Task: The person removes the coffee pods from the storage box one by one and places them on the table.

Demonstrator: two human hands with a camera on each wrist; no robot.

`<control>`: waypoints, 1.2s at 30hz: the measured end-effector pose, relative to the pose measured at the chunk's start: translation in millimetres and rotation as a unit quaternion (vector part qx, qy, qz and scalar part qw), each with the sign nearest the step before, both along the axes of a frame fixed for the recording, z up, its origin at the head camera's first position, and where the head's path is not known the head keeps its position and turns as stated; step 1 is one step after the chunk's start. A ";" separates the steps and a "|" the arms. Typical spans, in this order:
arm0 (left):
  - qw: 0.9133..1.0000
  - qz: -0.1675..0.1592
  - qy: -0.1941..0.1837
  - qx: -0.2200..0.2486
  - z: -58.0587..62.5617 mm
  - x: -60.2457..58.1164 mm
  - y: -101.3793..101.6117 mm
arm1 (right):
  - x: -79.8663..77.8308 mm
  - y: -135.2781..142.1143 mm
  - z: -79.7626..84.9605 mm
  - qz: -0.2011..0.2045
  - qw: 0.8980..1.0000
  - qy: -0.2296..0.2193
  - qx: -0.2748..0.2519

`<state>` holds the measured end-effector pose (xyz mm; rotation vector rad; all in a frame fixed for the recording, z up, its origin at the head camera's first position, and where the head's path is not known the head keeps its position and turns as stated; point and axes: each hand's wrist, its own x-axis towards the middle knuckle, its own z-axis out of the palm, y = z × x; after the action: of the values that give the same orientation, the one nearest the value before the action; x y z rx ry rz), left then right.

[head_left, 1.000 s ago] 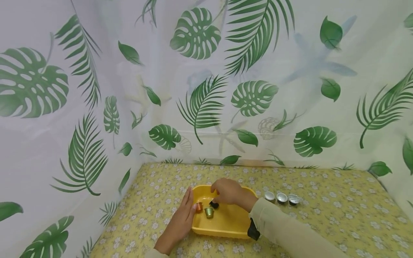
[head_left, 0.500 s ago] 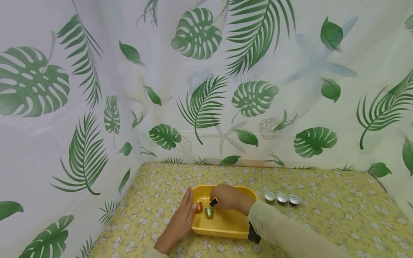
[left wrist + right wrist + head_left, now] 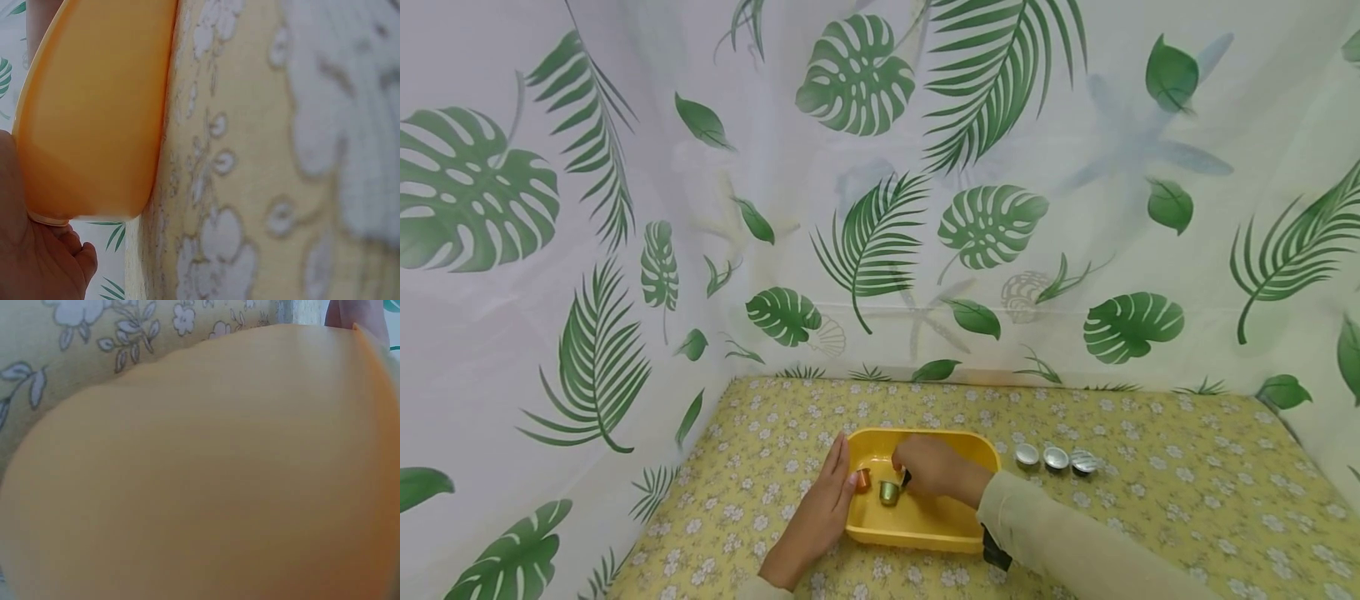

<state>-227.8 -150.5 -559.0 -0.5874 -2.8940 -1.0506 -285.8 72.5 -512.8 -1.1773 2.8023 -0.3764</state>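
Note:
My left hand (image 3: pixel 822 504) grips the left rim of a yellow plastic tub (image 3: pixel 917 537), thumb over the edge and fingers along the outside. In the left wrist view the tub's wall (image 3: pixel 100 112) fills the upper left, beside the hand (image 3: pixel 47 262). Inside the tub my right hand (image 3: pixel 931 465) has curled fingers pinching a black coffee capsule (image 3: pixel 906 478), mostly hidden by them. Just left of it lies a green coffee capsule (image 3: pixel 888 493). An orange capsule (image 3: pixel 863 480) sits near the left wall. The right wrist view shows only blurred tub wall (image 3: pixel 187 475), not the pinching fingers.
To the right of the tub, three silver-lidded capsules (image 3: pixel 1055 459) stand in a row on the yellow floral tablecloth (image 3: pixel 1180 508). A leaf-patterned white curtain (image 3: pixel 880 250) hangs behind and to the left. A black strap piece (image 3: pixel 995 550) is at the right wrist.
My right hand has gone lower into the tub and slightly right, and the black capsule is now more covered by its fingers. The green capsule has shifted slightly. My left hand keeps its place.

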 end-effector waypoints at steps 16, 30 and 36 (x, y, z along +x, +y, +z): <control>1.000 -0.003 0.018 -0.004 -0.4 -0.4 1.6 | 0.3 7.8 7.7 0.012 0.997 -0.047 -0.058; 1.000 0.001 0.016 -0.003 -0.4 -0.3 2.5 | 7.7 24.1 19.1 -0.004 0.995 -0.049 -0.083; 1.000 0.005 0.007 -0.005 -0.7 -0.8 1.8 | 15.4 33.3 25.8 -0.025 0.996 -0.011 -0.081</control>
<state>-228.6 -148.7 -559.7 -0.5783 -2.8891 -1.0270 -270.4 105.7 -487.0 -1.1249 2.8321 -0.6266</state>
